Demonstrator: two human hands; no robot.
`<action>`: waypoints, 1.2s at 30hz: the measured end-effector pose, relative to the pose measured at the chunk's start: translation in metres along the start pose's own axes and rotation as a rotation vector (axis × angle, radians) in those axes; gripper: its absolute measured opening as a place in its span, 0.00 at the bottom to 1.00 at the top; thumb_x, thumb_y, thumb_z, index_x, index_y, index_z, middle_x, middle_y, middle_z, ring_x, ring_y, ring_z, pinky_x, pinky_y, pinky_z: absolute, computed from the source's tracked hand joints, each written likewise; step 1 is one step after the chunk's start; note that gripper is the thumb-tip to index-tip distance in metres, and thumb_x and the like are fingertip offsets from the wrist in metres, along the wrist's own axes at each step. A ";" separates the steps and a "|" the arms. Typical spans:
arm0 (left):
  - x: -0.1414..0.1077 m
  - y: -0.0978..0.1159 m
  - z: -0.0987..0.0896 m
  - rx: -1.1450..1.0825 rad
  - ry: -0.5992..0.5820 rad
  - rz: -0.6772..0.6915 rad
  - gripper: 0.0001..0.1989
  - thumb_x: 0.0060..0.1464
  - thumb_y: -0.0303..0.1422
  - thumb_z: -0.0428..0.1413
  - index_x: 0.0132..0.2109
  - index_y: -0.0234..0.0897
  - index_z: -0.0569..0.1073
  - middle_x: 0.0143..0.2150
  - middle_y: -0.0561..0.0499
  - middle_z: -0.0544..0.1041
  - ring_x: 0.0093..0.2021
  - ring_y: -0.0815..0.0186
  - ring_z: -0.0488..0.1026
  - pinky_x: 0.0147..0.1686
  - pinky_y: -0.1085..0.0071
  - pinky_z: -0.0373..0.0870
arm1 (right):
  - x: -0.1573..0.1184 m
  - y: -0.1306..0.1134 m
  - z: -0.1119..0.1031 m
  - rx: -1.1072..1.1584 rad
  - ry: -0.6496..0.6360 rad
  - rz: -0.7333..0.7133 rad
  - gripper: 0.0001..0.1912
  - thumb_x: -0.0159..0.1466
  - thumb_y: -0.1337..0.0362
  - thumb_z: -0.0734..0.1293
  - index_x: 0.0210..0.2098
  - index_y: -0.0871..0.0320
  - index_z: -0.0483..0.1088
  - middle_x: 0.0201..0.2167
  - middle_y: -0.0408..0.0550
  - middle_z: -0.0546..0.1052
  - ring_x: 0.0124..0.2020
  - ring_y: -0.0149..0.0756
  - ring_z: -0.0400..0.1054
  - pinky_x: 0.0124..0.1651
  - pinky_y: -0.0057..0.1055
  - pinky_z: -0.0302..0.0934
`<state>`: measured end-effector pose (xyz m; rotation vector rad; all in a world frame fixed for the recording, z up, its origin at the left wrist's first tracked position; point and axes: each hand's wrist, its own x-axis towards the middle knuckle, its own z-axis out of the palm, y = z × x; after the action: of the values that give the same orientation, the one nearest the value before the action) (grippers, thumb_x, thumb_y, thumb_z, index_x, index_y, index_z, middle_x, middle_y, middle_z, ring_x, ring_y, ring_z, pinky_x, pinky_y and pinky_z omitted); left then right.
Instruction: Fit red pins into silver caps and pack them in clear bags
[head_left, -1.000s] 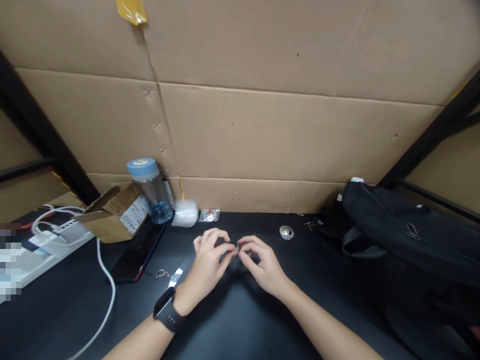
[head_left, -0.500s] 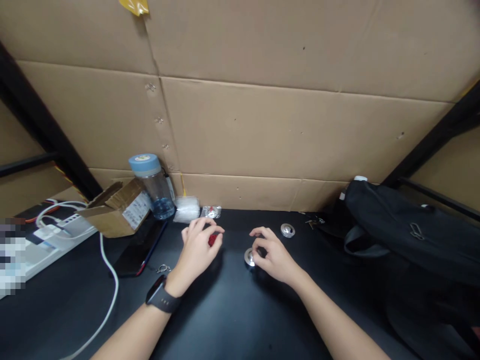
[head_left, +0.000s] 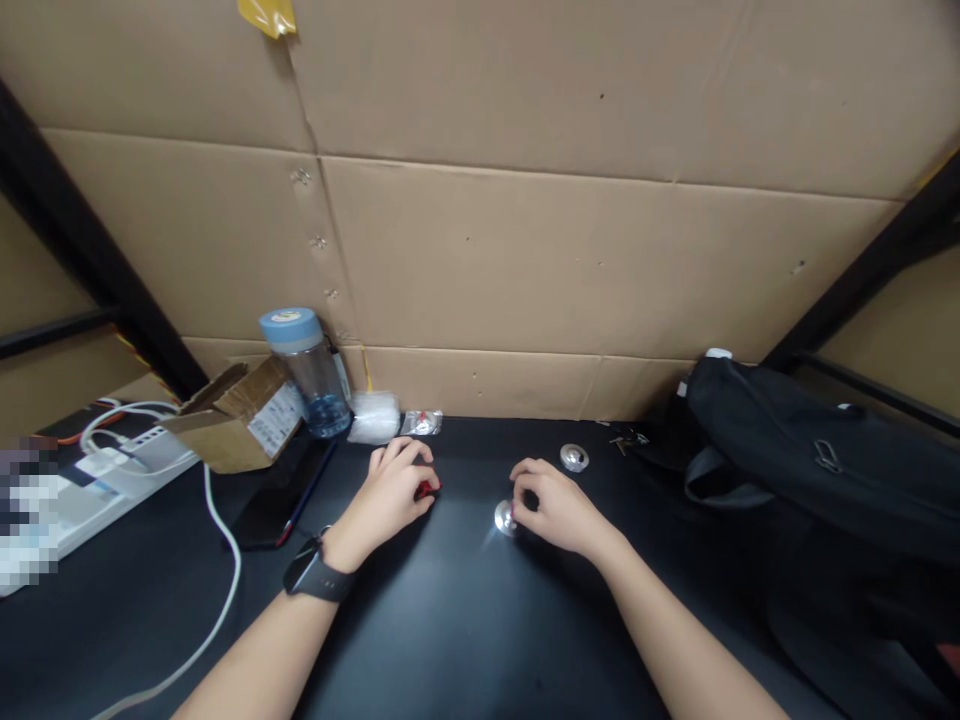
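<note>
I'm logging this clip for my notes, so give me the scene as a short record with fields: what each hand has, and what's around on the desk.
left hand: left hand closed over a small red object on the black desk; black watch on the wrist
right hand: right hand with fingertips on a round silver piece lying on the desk
second silver piece: a similar round piece lies apart, behind the right hand
left side: blue-lidded bottle, open cardboard box, white cable
right side: black bag
backdrop: cardboard wall
</note>
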<state>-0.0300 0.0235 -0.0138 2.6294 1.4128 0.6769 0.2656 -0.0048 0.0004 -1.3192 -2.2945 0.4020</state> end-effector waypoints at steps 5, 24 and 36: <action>0.001 0.002 0.002 0.042 0.026 0.001 0.06 0.52 0.27 0.62 0.36 0.43 0.79 0.50 0.48 0.72 0.57 0.52 0.61 0.50 0.57 0.58 | 0.000 0.012 -0.014 -0.060 0.089 0.041 0.04 0.62 0.68 0.66 0.31 0.54 0.72 0.42 0.47 0.76 0.44 0.40 0.70 0.50 0.38 0.64; 0.002 -0.005 0.010 0.077 0.124 -0.065 0.05 0.56 0.34 0.61 0.40 0.43 0.81 0.51 0.45 0.75 0.57 0.49 0.63 0.51 0.54 0.61 | -0.008 0.116 -0.029 -0.233 0.136 0.262 0.22 0.60 0.68 0.67 0.54 0.51 0.72 0.53 0.51 0.78 0.53 0.47 0.72 0.58 0.43 0.62; 0.003 -0.003 0.011 0.085 0.100 -0.038 0.08 0.58 0.32 0.59 0.33 0.42 0.81 0.52 0.46 0.76 0.57 0.50 0.63 0.51 0.53 0.61 | -0.008 0.118 -0.029 -0.194 0.125 0.241 0.18 0.60 0.71 0.66 0.48 0.52 0.74 0.49 0.50 0.77 0.50 0.45 0.71 0.57 0.42 0.62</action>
<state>-0.0266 0.0292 -0.0240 2.6586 1.5479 0.7704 0.3709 0.0476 -0.0319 -1.6757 -2.1210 0.1704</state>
